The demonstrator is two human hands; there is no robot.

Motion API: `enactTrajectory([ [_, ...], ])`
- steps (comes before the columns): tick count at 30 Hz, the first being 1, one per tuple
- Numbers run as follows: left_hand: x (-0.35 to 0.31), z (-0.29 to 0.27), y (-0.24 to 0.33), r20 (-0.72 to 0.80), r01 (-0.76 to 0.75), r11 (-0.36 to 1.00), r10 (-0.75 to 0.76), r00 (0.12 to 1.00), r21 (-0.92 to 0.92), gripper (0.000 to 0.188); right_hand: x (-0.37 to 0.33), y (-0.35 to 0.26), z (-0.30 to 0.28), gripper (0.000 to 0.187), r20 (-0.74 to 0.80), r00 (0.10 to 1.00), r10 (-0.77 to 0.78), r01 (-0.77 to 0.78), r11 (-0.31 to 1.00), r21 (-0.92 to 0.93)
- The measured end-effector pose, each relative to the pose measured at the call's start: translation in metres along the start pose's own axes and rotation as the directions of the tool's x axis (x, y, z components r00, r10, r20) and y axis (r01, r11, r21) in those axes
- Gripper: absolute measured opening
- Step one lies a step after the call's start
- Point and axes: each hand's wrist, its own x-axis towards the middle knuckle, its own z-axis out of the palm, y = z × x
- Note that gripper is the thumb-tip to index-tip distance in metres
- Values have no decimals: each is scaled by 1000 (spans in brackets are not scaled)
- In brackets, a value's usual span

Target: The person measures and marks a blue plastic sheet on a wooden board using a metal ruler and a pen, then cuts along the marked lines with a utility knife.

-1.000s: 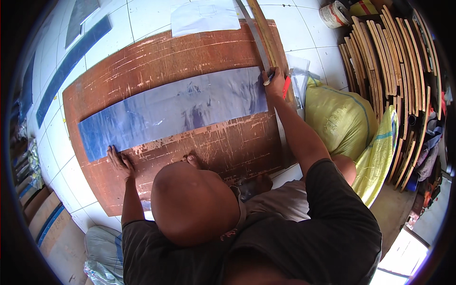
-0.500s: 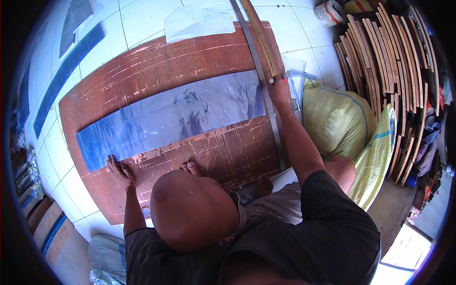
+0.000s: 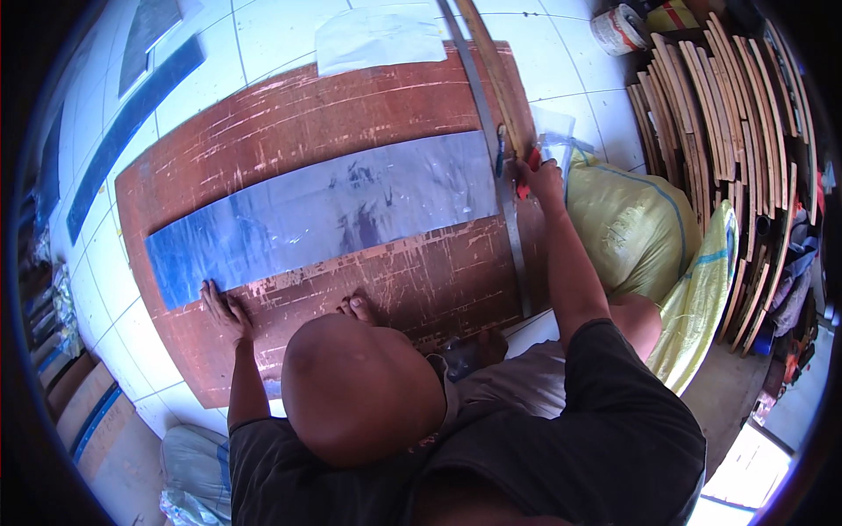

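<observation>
A long, shiny blue-grey sheet [image 3: 289, 206] lies across a scratched reddish-brown board [image 3: 263, 123] on the floor. My left hand [image 3: 225, 313] rests on the board, fingers stretched out, fingertips at the sheet's lower left edge. A flat metal strip [image 3: 512, 237] crosses the sheet's right end, with a wooden strip [image 3: 493, 66] beside it. My right hand [image 3: 546, 181] is closed around a small red tool [image 3: 529, 175] near the wooden strip's lower end; its exact kind is hard to see. A slim dark-blue item [image 3: 501, 151] shows over the metal strip.
White paper [image 3: 381, 39] lies at the board's far edge. To the right are a stuffed yellow-green sack [image 3: 636, 223], a stack of boards [image 3: 719, 105] and a white bucket [image 3: 619, 31]. A blue strip [image 3: 132, 131] lies on the floor tiles at left. A bare foot [image 3: 360, 309] is on the board.
My right hand has shifted down and to the right, and more of the red tool shows. The slim blue item has come into sight. My left hand stays at the sheet's edge.
</observation>
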Motion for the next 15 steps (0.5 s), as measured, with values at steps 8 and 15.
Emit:
enactTrajectory([
  [8,4,0,6,33,40,999,-39,999,-28,52,14,32,35,86,-102,992,-71,63,995,-77],
  [15,5,-8,1,3,84,996,-84,996,-5,54,36,45,25,74,73,994,-75,64,987,146],
])
